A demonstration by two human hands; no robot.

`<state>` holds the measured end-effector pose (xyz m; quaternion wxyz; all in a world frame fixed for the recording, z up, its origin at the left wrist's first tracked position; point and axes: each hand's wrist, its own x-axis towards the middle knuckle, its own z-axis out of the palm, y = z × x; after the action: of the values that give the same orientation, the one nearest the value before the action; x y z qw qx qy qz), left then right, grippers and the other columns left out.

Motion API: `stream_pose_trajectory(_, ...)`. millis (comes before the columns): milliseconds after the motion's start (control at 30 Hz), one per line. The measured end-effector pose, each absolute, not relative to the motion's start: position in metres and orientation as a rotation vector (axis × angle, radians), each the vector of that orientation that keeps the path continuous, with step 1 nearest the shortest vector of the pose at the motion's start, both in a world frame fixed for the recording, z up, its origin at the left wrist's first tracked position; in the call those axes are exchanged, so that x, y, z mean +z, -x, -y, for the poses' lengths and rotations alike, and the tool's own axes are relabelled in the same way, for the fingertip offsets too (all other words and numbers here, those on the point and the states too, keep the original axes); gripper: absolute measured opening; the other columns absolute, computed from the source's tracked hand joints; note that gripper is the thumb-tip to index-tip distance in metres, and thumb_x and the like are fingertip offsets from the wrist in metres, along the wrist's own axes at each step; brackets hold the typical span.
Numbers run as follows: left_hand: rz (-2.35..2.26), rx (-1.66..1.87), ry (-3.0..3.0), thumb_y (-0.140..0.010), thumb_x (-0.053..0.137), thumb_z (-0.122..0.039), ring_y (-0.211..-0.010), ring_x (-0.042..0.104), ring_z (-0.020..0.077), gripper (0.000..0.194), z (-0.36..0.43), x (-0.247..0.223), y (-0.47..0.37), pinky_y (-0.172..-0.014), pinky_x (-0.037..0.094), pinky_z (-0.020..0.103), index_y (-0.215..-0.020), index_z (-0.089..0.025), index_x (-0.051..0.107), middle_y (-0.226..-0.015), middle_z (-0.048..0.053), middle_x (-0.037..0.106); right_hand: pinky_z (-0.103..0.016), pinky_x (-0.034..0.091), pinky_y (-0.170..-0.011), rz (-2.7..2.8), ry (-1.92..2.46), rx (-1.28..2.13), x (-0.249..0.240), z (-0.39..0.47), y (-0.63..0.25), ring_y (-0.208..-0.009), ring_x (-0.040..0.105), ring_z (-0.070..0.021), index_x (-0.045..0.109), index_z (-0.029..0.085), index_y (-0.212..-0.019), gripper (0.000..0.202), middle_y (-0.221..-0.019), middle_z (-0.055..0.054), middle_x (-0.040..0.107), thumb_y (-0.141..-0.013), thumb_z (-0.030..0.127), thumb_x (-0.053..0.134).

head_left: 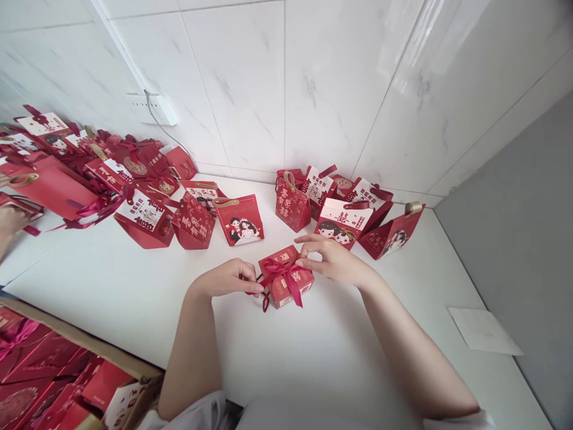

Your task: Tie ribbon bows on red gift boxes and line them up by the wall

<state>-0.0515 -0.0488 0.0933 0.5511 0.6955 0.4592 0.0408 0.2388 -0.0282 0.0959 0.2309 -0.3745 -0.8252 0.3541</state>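
In front of me on the white table (255, 358) lies a small red gift box (280, 297) with pale printed characters. A crimson ribbon (293, 288) is tied in a bow on its top, and a dark red braided cord loop (265, 301) hangs off its left side. At the box's left, my left hand (228, 278) is closed, thumb and fingers pinching a ribbon end. My right hand (331, 260) pinches the right part of the bow between thumb and fingers, its index finger stretched out above. The exact grip of the right fingertips is partly hidden.
Finished-looking red boxes with handles stand behind, including a couple-print box (242, 224) and a white-topped box (342, 221). Many more are heaped at left, near another person's hand (13, 221). A carton (147, 382) of red boxes sits lower left. White paper (483, 330) lies right.
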Motion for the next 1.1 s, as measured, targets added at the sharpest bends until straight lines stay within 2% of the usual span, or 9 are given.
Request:
stream_pose_trajectory(67,-1.124,0.105,-1.652,-0.077,0.068,-0.051,-0.071,0.051,0.0135,0.035,0.050,0.094,0.052,-0.067,0.042,0.025,-0.073,-0.017,0.068,-0.077,0.001,0.056,-0.034,0.042,-0.096,2.286,1.046,0.830,0.101,0.032,-0.237,-0.114,0.058,-0.0205,0.064,0.023,-0.093,0.009,-0.128,-0.007,0.058,-0.093,0.027,0.056)
stream_pose_trajectory(167,-1.348,0.376,-1.656,-0.084,0.060,-0.053,-0.076,0.053,0.0150,0.034,0.051,0.096,0.050,-0.071,0.043,0.026,-0.081,-0.019,0.060,-0.081,0.000,0.059,-0.031,0.045,-0.078,2.265,1.285,0.515,0.118,0.047,-0.235,-0.100,0.061,-0.0217,0.059,0.022,-0.106,0.014,-0.117,-0.008,0.061,-0.093,0.025,0.055)
stream_pose_trajectory(300,-1.447,0.867,-1.733,-0.088,0.056,-0.047,-0.104,0.056,0.0199,0.026,0.051,0.098,0.038,-0.092,0.044,0.033,-0.095,-0.023,0.057,-0.106,0.003,0.061,-0.028,0.035,-0.058,2.375,1.496,0.417,0.140,0.073,-0.225,-0.070,0.059,-0.0178,0.057,0.021,-0.080,0.025,-0.082,-0.002,0.064,-0.097,0.035,0.047)
stream_pose_trajectory(400,-1.235,0.863,-1.900,-0.087,0.061,-0.038,-0.126,0.048,0.0234,0.018,0.052,0.097,0.024,-0.108,0.037,0.039,-0.097,-0.023,0.061,-0.128,0.006,0.054,-0.029,0.033,-0.057,2.522,1.518,0.486,0.140,0.086,-0.210,-0.067,0.061,-0.0191,0.057,0.020,-0.088,0.024,-0.083,-0.004,0.067,-0.096,0.040,0.048)
stream_pose_trajectory(500,-1.171,0.732,-1.999,-0.087,0.060,-0.032,-0.131,0.045,0.0233,0.011,0.054,0.096,0.016,-0.115,0.031,0.042,-0.093,-0.023,0.063,-0.136,0.005,0.050,-0.031,0.034,-0.059,2.603,1.574,0.460,0.131,0.088,-0.196,-0.074,0.064,-0.0230,0.058,0.016,-0.098,0.023,-0.093,-0.009,0.069,-0.094,0.038,0.052)
stream_pose_trajectory(700,-1.159,0.607,-2.069,-0.083,0.062,-0.025,-0.137,0.038,0.0228,0.011,0.054,0.095,0.018,-0.116,0.030,0.040,-0.094,-0.023,0.061,-0.140,0.004,0.047,-0.028,0.036,-0.063,2.639,1.387,0.574,0.122,0.078,-0.203,-0.082,0.061,-0.0184,0.056,0.019,-0.086,0.011,-0.095,-0.005,0.065,-0.094,0.023,0.050)
stream_pose_trajectory(833,-1.116,0.608,-2.136,-0.083,0.060,-0.022,-0.138,0.038,0.0234,0.008,0.055,0.097,0.018,-0.116,0.031,0.040,-0.091,-0.022,0.059,-0.141,0.006,0.046,-0.026,0.037,-0.062,2.615,1.336,0.621,0.128,0.075,-0.215,-0.079,0.061,-0.0169,0.054,0.020,-0.088,0.010,-0.094,-0.004,0.065,-0.095,0.025,0.049)
stream_pose_trajectory(933,-1.123,0.616,-2.118,-0.082,0.061,-0.019,-0.138,0.037,0.0227,0.014,0.056,0.098,0.017,-0.115,0.032,0.040,-0.095,-0.023,0.058,-0.141,0.005,0.047,-0.028,0.035,-0.058,2.644,1.431,0.695,0.133,0.078,-0.214,-0.070,0.061,-0.0188,0.055,0.020,-0.088,0.020,-0.081,-0.003,0.067,-0.092,0.039,0.054)
stream_pose_trajectory(1100,-1.123,0.650,-2.073,-0.082,0.059,-0.016,-0.137,0.039,0.0228,0.013,0.055,0.098,0.013,-0.114,0.033,0.041,-0.093,-0.022,0.057,-0.140,0.006,0.048,-0.030,0.032,-0.055,2.715,1.693,0.749,0.134,0.084,-0.204,-0.063,0.063,-0.0224,0.056,0.020,-0.063,0.045,-0.060,-0.005,0.062,-0.096,0.047,0.042)
